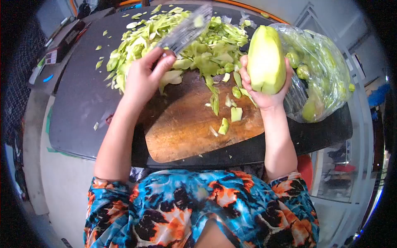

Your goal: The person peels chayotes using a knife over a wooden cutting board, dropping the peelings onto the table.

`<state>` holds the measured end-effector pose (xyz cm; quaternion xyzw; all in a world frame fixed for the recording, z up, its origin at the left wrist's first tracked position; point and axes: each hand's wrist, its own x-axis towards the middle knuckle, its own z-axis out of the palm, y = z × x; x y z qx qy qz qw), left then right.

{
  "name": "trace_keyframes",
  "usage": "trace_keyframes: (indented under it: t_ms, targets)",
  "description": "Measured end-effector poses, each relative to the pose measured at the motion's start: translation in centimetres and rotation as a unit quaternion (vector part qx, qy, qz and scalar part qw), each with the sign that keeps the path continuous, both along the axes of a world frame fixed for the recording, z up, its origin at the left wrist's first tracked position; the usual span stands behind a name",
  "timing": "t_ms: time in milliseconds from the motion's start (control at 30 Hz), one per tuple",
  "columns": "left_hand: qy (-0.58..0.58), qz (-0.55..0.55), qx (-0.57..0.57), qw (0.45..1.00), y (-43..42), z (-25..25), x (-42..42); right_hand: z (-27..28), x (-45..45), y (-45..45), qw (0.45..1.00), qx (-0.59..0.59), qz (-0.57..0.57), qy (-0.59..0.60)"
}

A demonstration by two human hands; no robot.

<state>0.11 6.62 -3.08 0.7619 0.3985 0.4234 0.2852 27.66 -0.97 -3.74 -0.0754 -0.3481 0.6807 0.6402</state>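
Note:
My left hand is closed around the handle of a knife, its broad blade smeared by motion and pointing up and to the right, with a pale green bit on it. In my right hand a peeled green papaya stands nearly upright, gripped from below and at its sides. Under and beyond both hands spreads a heap of pale green slices. A wooden cutting board lies beneath, partly covered by the heap, with several loose pieces on it.
A clear plastic bag with green produce sits right of my right hand. The dark table carries scattered scraps. A box and other items stand on a surface at the far left. A red object shows below the table's right side.

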Motion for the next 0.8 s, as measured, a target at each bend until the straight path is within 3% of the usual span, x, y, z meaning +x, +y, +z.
trace_keyframes:
  t_ms: [133,167,233,267,300,367,400,433,467,567,667,700,767,800]
  targets:
    - [0.046,-0.121,0.068,0.989,-2.1,0.4,0.6,-0.2,-0.6,-0.1,0.986,-0.118,-0.111,-0.036]
    - [0.039,-0.16,0.08,0.983,-2.5,0.3,0.8,-1.1,0.3,0.2,0.997,-0.064,-0.028,-0.032]
    - [0.041,-0.224,0.137,0.964,-3.4,0.9,1.4,-1.7,-0.9,1.0,0.977,-0.163,-0.123,0.059]
    - [0.042,-0.234,0.165,0.957,-3.6,0.9,1.8,-3.1,-0.3,1.6,0.984,-0.141,-0.109,0.011]
    - [0.043,-0.244,0.194,0.949,-3.9,0.8,2.0,-3.2,0.0,1.5,0.998,-0.056,0.014,0.037]
    - [0.086,-0.245,0.205,0.944,-4.1,0.7,1.9,-3.2,-0.1,0.8,0.983,-0.169,-0.007,0.069]
    - [0.108,-0.246,0.21,0.94,-4.1,0.7,1.9,-3.1,-0.5,0.6,0.987,-0.152,-0.021,0.038]
    - [0.107,-0.245,0.219,0.938,-4.3,0.7,1.8,-1.9,-1.7,-0.1,0.97,-0.217,-0.112,-0.002]
    - [0.107,-0.245,0.229,0.936,-4.4,0.7,1.9,-3.1,-1.0,0.1,0.981,-0.179,-0.058,0.036]
    - [0.097,-0.252,0.237,0.933,-4.5,1.0,2.1,-3.2,-2.2,-0.5,0.973,-0.081,-0.169,-0.136]
    - [0.09,-0.225,0.205,0.948,-3.8,0.6,1.9,-1.8,-2.4,-0.1,0.987,-0.136,-0.013,0.084]
    - [0.103,-0.195,0.156,0.963,-3.5,0.7,1.5,-1.9,-1.6,-0.2,0.995,-0.069,0.069,0.031]
    - [0.058,-0.136,0.154,0.977,-2.5,0.1,1.4,-1.8,-1.1,0.1,0.993,-0.106,0.054,-0.014]
    - [0.084,-0.115,0.125,0.982,-2.0,-0.4,1.1,-1.0,-1.7,-0.1,0.988,-0.125,-0.009,-0.085]
